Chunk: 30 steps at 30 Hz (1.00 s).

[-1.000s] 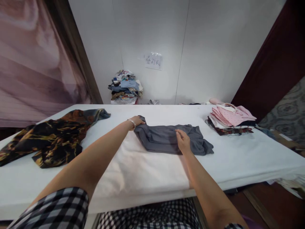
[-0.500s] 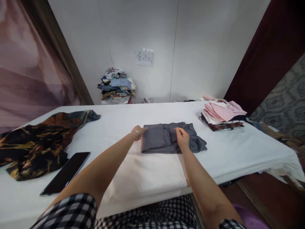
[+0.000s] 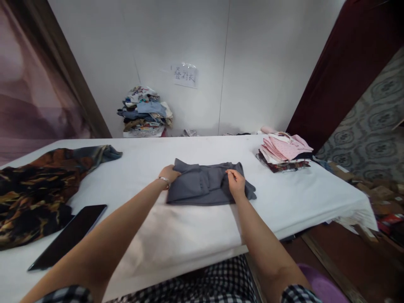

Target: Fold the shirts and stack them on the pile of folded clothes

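Observation:
A folded grey shirt lies across the white table in front of me, its layers stacked in a band and its right end loosely bunched. My left hand is closed on the left edge, thumb over the cloth, and the corner beside it stands up a little. Toward the right end, my right hand pinches the fabric between thumb and fingertips. Part of the cloth under the right hand is hidden.
A black tablet-like slab and a dark patterned garment lie to the left. Folded pink clothes top a stack at the right. Another clothes pile stands behind the far edge of the white table.
My view has swung slightly right. The shirt's left corner has lifted and the left edge has shifted left with my left hand. The right hand keeps its pinch, and the bunched end has drawn in.

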Each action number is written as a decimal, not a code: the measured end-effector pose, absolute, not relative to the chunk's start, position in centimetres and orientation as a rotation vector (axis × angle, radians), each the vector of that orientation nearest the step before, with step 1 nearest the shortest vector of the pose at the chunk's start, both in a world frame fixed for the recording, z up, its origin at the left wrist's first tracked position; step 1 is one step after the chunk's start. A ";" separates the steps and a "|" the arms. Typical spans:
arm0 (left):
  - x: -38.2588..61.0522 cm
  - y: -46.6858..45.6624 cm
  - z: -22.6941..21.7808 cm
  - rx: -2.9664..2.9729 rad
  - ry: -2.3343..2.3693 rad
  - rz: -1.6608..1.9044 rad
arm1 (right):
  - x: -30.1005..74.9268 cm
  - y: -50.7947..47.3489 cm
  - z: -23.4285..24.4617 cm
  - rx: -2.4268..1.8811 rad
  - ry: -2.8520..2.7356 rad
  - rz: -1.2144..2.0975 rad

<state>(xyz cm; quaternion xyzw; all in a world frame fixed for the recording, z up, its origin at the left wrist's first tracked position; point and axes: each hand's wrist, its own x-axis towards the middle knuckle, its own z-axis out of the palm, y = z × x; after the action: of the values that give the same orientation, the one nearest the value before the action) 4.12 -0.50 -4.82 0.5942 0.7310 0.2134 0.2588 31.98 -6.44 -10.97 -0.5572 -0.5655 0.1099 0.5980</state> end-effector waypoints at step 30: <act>12.2 -1.6 -0.4 1.718 1.567 0.735 | 30.5 -5.5 -11.9 -1.249 -1.132 1.020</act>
<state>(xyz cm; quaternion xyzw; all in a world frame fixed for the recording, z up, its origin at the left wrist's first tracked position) 12.17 -1.58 -0.37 0.6615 0.6032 0.2831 0.3441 30.48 -5.49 -11.94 -0.5284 -0.4786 0.4316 0.5527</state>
